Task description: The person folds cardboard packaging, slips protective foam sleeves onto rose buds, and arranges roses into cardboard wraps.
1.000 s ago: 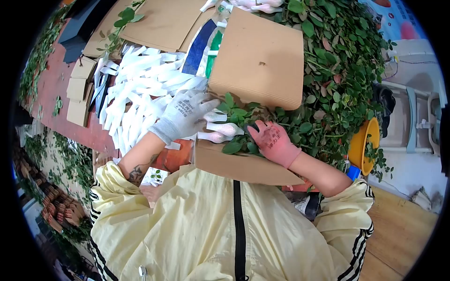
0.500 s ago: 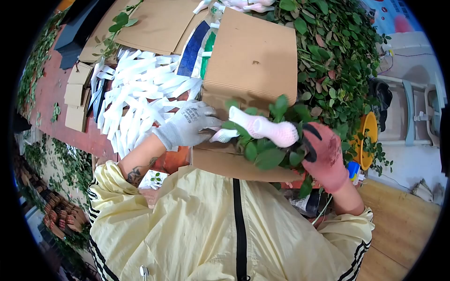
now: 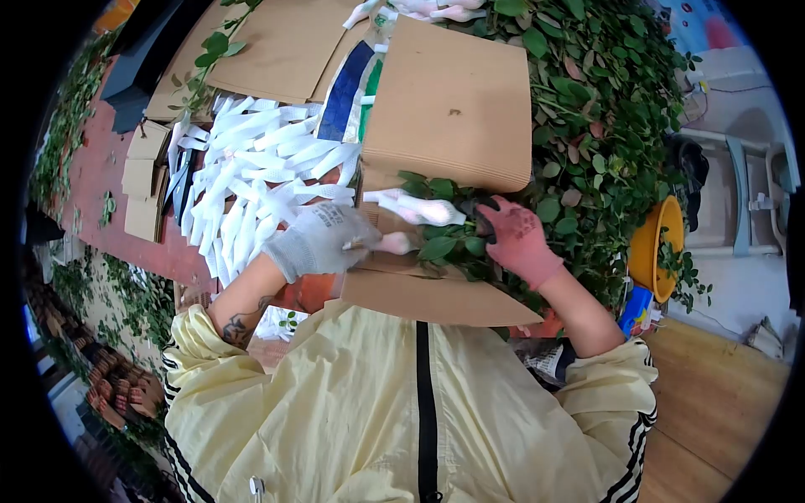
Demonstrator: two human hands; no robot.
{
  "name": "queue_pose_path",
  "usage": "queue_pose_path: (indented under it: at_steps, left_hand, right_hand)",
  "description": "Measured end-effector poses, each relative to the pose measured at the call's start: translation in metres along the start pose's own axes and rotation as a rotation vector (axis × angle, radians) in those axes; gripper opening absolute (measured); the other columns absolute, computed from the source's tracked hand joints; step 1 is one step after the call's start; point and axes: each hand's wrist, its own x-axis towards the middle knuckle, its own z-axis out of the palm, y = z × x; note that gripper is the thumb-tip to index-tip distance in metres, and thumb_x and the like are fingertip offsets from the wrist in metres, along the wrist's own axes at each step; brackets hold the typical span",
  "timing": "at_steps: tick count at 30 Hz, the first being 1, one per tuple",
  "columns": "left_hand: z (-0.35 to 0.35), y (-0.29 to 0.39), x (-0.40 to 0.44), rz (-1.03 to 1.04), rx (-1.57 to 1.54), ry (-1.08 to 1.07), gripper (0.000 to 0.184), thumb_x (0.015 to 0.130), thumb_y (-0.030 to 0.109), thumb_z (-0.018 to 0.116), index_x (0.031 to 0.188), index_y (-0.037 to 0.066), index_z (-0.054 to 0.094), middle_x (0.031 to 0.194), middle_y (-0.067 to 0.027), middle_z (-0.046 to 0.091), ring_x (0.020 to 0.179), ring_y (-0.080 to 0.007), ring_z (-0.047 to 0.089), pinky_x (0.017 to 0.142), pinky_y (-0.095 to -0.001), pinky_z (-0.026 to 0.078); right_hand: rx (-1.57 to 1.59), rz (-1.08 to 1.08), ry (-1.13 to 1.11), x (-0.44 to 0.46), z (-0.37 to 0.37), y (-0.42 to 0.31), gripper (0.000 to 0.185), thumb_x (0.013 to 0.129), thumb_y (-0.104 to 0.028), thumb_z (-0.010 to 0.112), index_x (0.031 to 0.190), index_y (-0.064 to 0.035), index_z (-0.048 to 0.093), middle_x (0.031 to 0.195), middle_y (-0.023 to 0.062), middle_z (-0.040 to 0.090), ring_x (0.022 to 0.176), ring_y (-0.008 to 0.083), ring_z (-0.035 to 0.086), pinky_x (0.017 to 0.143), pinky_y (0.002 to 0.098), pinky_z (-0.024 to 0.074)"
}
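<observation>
My right hand [image 3: 518, 241], in a pink glove with dark fingertips, closes round the leafy stems of netted flowers [image 3: 419, 208]. Their pale pink heads in white mesh sleeves point left, over a folded cardboard sheet [image 3: 436, 293]. My left hand [image 3: 319, 239], in a grey-white glove, is slightly blurred; its fingers are pinched at the end of a lower netted flower [image 3: 394, 243]. Dark green leaves [image 3: 440, 245] spread between the hands. An upright cardboard flap [image 3: 453, 101] rises just beyond and partly hides the leaves.
A heap of white mesh sleeves [image 3: 268, 159] covers the red table [image 3: 96, 201] on the left. Cut leafy stems [image 3: 604, 126] are piled on the right, near a yellow basin [image 3: 669, 251]. Small cardboard pieces [image 3: 144, 184] are stacked at left. More netted flowers [image 3: 444, 10] lie at the back.
My right hand has moved left and lowered the netted flowers onto the cardboard, their heads shifting left. My left hand has drawn slightly left and down.
</observation>
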Motion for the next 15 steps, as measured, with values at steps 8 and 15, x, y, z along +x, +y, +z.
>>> queue_pose_path:
  at_steps: [8, 15]
  left_hand:
    - [0.010, -0.013, 0.031, 0.159, 0.184, 0.353, 0.039, 0.080, 0.013, 0.053, 0.118, 0.007, 0.057, 0.114, -0.0132, 0.059, 0.096, -0.0294, 0.059, 0.083, -0.0384, 0.046]
    - [0.004, -0.008, 0.042, -0.030, -0.089, 0.200, 0.038, 0.081, 0.014, 0.049, 0.117, 0.008, 0.058, 0.108, -0.0136, 0.062, 0.096, -0.0309, 0.058, 0.087, -0.0421, 0.043]
  right_hand:
    - [-0.109, -0.154, 0.083, -0.012, 0.017, 0.000, 0.050, 0.072, -0.020, 0.061, 0.122, -0.0155, 0.053, 0.118, 0.0151, 0.053, 0.103, 0.0298, 0.056, 0.088, 0.0357, 0.0452]
    - [-0.253, -0.210, 0.105, -0.006, 0.025, -0.015, 0.039, 0.077, -0.010, 0.051, 0.115, -0.0170, 0.058, 0.093, 0.0074, 0.056, 0.082, 0.0235, 0.060, 0.068, 0.0329, 0.0480]
